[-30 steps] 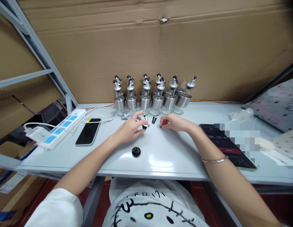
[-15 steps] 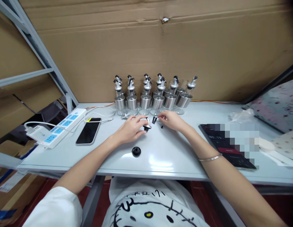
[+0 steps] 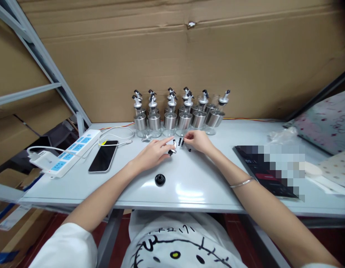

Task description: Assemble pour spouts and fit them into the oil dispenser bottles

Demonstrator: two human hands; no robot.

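My left hand (image 3: 155, 153) holds a silver and black bottle pourer spout (image 3: 171, 151) by its side between thumb and fingers, its index finger stretched out above. Beside the spout lie small black strips (image 3: 179, 142). My right hand (image 3: 197, 140) has its fingertips pinched together at the upper end of the nearer black strip (image 3: 183, 143); the fingers partly hide the contact. A tiny black piece (image 3: 189, 150) rests below my right fingertips. Closer to my body a round black stopper (image 3: 160, 179) sits on the white table (image 3: 133, 190).
Glass bottles with steel sleeves (image 3: 170, 121), most topped with pourers, stand in rows at the back. On the left are a phone (image 3: 103, 158), a white cable and a power strip (image 3: 74, 152). A partly blurred tablet (image 3: 261, 173) and a plastic bag (image 3: 282, 134) lie on the right.
My right fingertips have moved slightly left and down, onto the black strip. My left index finger has straightened off the spout, which has tilted a little in my left hand.
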